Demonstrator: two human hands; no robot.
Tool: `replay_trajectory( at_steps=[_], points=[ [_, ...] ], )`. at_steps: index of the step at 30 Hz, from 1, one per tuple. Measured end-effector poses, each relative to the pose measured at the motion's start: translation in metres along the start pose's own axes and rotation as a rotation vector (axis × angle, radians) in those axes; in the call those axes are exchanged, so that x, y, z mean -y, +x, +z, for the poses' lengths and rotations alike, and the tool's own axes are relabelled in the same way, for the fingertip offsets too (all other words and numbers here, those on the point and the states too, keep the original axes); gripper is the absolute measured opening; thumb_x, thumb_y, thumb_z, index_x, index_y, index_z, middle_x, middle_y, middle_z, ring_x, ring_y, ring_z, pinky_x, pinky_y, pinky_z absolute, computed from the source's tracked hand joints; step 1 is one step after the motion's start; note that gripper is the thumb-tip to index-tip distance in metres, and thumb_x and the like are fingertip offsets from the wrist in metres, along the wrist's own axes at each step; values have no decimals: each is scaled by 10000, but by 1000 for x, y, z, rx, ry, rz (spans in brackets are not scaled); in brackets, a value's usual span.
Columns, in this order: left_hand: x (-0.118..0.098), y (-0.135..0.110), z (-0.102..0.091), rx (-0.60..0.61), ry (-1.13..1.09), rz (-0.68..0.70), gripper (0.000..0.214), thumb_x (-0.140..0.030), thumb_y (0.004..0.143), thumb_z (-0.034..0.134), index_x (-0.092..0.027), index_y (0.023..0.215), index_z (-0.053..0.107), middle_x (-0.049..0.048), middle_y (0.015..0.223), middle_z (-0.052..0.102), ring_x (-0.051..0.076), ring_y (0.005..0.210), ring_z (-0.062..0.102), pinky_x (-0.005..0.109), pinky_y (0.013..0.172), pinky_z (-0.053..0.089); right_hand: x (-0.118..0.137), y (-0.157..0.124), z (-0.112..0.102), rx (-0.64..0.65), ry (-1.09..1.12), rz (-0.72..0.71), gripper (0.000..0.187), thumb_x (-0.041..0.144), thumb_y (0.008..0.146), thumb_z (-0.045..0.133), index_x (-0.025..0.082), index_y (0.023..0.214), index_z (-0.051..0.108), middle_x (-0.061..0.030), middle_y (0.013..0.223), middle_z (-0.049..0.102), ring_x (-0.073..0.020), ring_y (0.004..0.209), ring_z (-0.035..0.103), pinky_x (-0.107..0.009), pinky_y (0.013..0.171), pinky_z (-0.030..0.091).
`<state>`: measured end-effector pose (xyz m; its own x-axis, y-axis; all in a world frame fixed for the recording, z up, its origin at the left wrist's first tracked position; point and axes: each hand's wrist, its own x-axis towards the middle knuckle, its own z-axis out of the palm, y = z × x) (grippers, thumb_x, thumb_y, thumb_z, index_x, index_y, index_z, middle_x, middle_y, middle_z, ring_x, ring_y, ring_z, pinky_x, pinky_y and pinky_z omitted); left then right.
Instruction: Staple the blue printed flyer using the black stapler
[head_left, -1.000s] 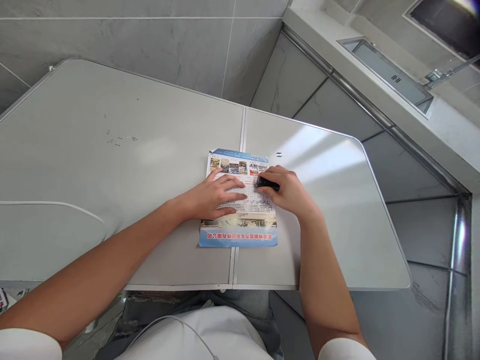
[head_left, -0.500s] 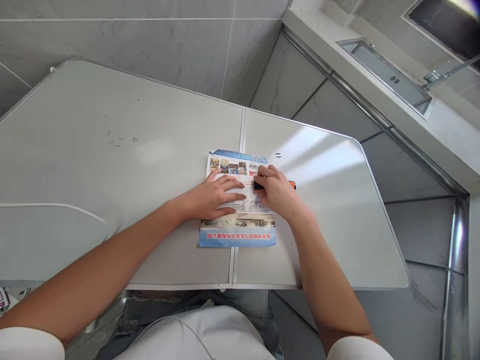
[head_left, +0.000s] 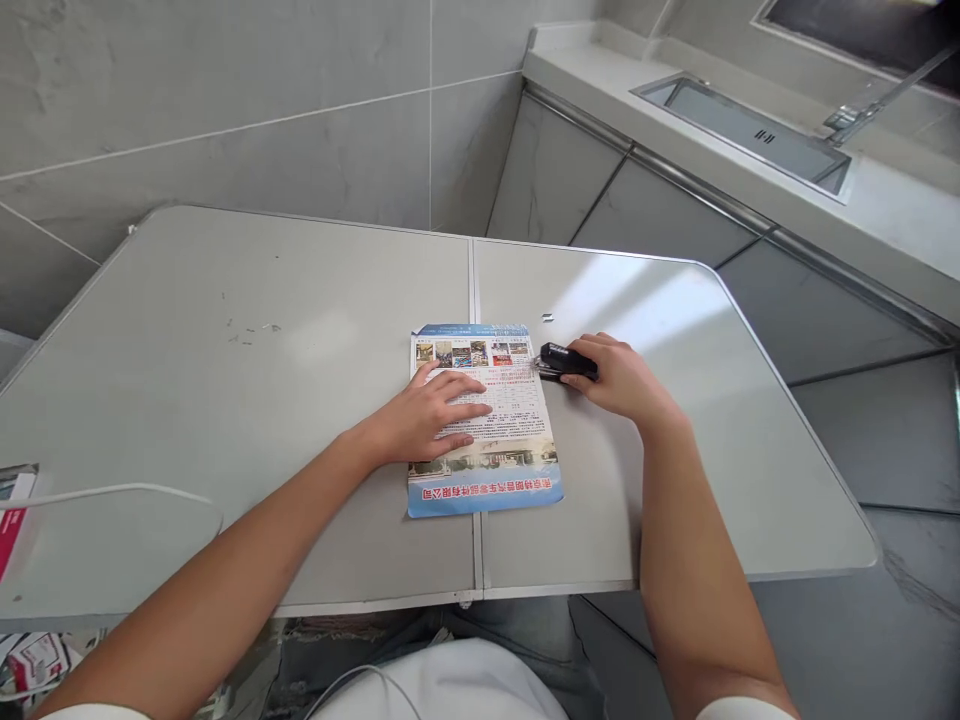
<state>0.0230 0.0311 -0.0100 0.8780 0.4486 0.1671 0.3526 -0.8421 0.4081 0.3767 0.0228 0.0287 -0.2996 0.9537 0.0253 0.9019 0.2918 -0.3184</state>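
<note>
A printed sheet [head_left: 517,430] with blue borders, small photos and red lettering lies across the table's seam. My left hand [head_left: 442,410] rests on it, palm down with fingers spread. My right hand [head_left: 619,372] is closed around a black stapler [head_left: 566,362]. The stapler's nose points left and meets the right edge of the sheet; whether paper sits between its jaws I cannot tell. A few small staple-like bits [head_left: 547,317] lie just beyond the sheet's upper right corner.
The pale folding table [head_left: 337,290] carries small dark bits [head_left: 251,330] at left. A white cable [head_left: 112,489] and a red-and-white package [head_left: 19,515] are at the left edge. Behind, a counter with a sink [head_left: 750,130] stands beside the tiled wall [head_left: 300,60].
My right hand has drawn back to the right with the stapler, off the sheet's middle to its right edge. My left hand stays on the sheet. The view has shifted.
</note>
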Motion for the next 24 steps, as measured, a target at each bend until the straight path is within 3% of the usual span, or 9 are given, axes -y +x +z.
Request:
replay_trajectory(
  at_steps=[4,6,8,10,15,19,24],
  points=[
    [0,0,-1,11,0,-1,426,-392,1019,621,-306,1436,626,123,1521,580,348,1390,534,701,1245,189,4,5,6,-300,-100,212,89,310,869,653,233,888,612,-84,911,672,-305,953,579,-364,672,386],
    [1,0,-1,-36,-15,-17,450,-421,1028,611,-296,1460,601,136,1557,542,352,1409,521,689,1250,200,17,9,11,-467,-55,224,103,332,890,642,235,904,612,-89,927,666,-302,956,574,-387,712,418],
    [2,-1,-3,-136,-48,-60,442,-431,1050,570,-280,1465,585,145,1567,514,344,1426,505,649,1247,248,35,12,16,-541,40,172,126,355,906,643,234,925,613,-82,930,657,-281,918,577,-400,758,446],
    [4,-2,-5,-280,-95,-145,385,-410,1079,502,-266,1425,596,142,1516,525,321,1414,506,588,1221,328,57,14,21,-489,147,85,145,371,917,653,232,930,612,-65,910,641,-251,867,580,-383,758,453],
    [5,-3,-10,-596,-202,-379,291,-402,1097,440,-233,1217,645,118,1289,541,257,1252,569,462,1123,468,106,11,38,-196,249,-73,93,293,898,681,234,919,612,-55,944,661,-243,940,604,-345,784,450],
    [5,-1,-9,-599,-219,-390,284,-405,1098,442,-222,1173,646,105,1218,529,247,1206,568,433,1087,492,120,9,48,-23,221,-94,127,292,895,691,226,902,583,-57,979,660,-228,917,602,-321,753,430],
    [5,-1,-7,-543,-244,-389,287,-407,1097,452,-223,1144,667,97,1240,513,235,1138,596,447,1088,481,110,8,38,167,245,-119,112,234,876,654,225,935,559,-41,953,668,-211,889,605,-296,730,417]
  ],
)
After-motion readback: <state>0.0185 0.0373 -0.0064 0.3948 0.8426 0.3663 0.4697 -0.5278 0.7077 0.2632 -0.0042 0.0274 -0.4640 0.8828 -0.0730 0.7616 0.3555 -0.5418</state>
